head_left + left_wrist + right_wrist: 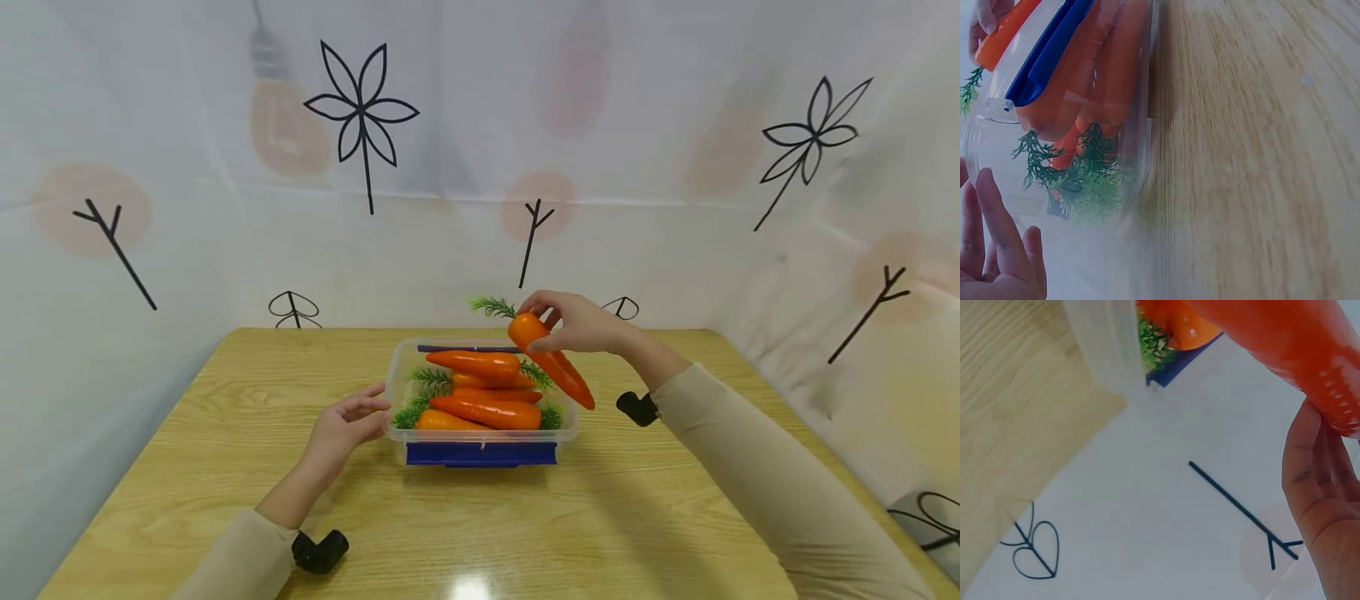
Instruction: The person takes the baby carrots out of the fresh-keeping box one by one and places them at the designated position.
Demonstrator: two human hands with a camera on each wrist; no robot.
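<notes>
Beige cloth of the left sleeve (240, 558) sits closest to my head camera, and beyond it the left hand (341, 433) has relaxed, parted fingers that appear to touch the left end of the clear plastic container (480, 435). That light contact, not a grip, is my first worry: a knock from the right could slide the container along the wood-grain surface (225, 433). Inside, the imitation carrots (487, 412) lie lengthwise in a loose heap, leafy tops (412, 412) towards both ends; smooth and glossy, they could roll if bumped, or tangle a neighbour's fronds. Above the container's right part, the held carrot (555, 367) tilts, fronds to the upper left and tip to the lower right, with the right hand (573, 323) clamped on its thick end alone. Such an off-centre pinch on a slick, tapering body might let it swivel or slip. I cannot tell whether its tip clears the right rim; a low path could catch there.
</notes>
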